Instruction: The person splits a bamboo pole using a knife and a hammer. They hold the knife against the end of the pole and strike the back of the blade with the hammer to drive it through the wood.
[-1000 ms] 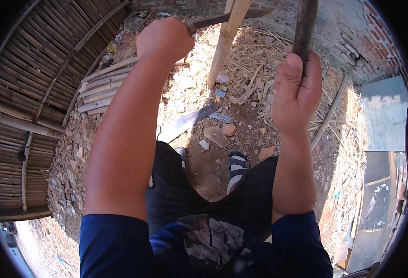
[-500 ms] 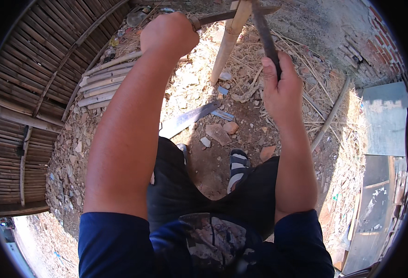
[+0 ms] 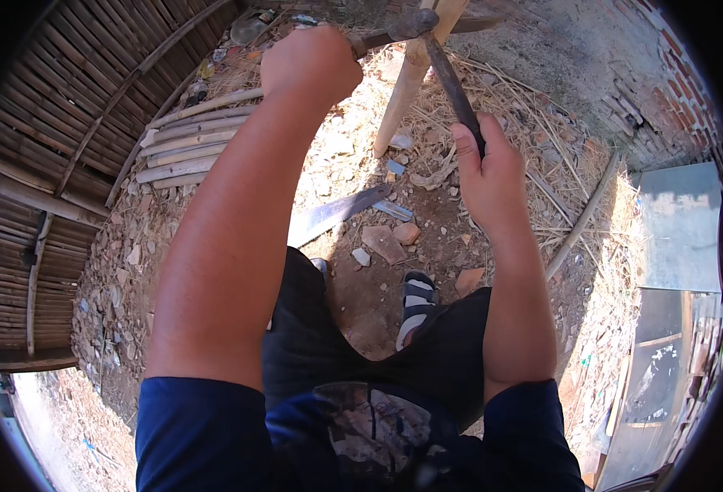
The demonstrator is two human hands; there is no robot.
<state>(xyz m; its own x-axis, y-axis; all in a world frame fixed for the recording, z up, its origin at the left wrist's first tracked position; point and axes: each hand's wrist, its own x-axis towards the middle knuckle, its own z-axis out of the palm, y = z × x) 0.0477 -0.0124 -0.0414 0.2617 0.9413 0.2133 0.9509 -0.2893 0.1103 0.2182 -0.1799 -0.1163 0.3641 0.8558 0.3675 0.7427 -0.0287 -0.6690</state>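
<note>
Hammer [image 3: 452,80], dark-handled, gripped in right hand [image 3: 495,176], could, if misaimed, skid off long dark-bladed knife [image 3: 375,38] clenched in left hand [image 3: 312,67].

left grip [image 3: 312,66]: knife [image 3: 373,40] | right grip [image 3: 492,168]: hammer [image 3: 454,88] | bamboo pole [image 3: 406,94]: tilted | saw [image 3: 338,213]: on ground [image 3: 363,307]

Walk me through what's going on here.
A person's left hand holds a long knife by its handle, its blade running across a slanting bamboo pole. The right hand holds a hammer, its head overlapping the blade in this view; whether they touch is unclear. A broad saw-like blade lies on the littered ground.
</note>
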